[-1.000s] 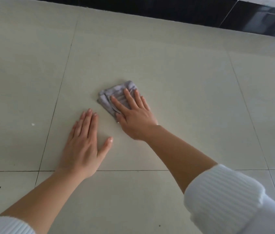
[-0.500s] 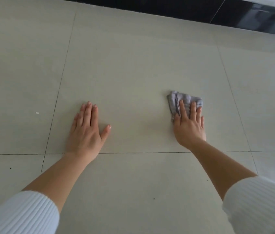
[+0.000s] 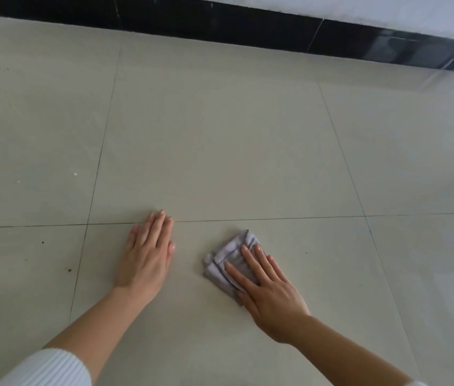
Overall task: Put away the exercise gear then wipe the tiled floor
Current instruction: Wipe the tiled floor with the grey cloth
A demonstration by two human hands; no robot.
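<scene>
Seen from above: a glossy pale beige tiled floor (image 3: pixel 220 135), cut into large squares by thin dark grout lines (image 3: pixel 276 217). Low and right of centre, a crumpled grey-lilac wiping cloth (image 3: pixel 229 250), lying on the tile just nearer than the horizontal grout line and not touching it. Pinned flat under the right hand (image 3: pixel 269 288), with straight, slightly spread fingers (image 3: pixel 251 260) laid over the cloth's near half and gripping nothing; far and left edges of the cloth showing beyond the fingertips. To the left, apart from the cloth with a strip of bare tile between, the left hand (image 3: pixel 147 254), palm down on the floor, fingers straight and close together, tips reaching the horizontal grout line, thumb lying alongside. Bare forearms running back toward the camera, with a white ribbed sleeve (image 3: pixel 53 369) at the lower left corner. On the tiles left of that hand, two small dark specks (image 3: pixel 69 270) and, farther off, two tiny white flecks (image 3: pixel 75 174); one more dark dot (image 3: pixel 306 252) just right of the cloth. Along the far edge, a glossy black skirting strip (image 3: pixel 220 26) beneath a white wall (image 3: pixel 359 12). Hazy light glare over the tiles at the right.
</scene>
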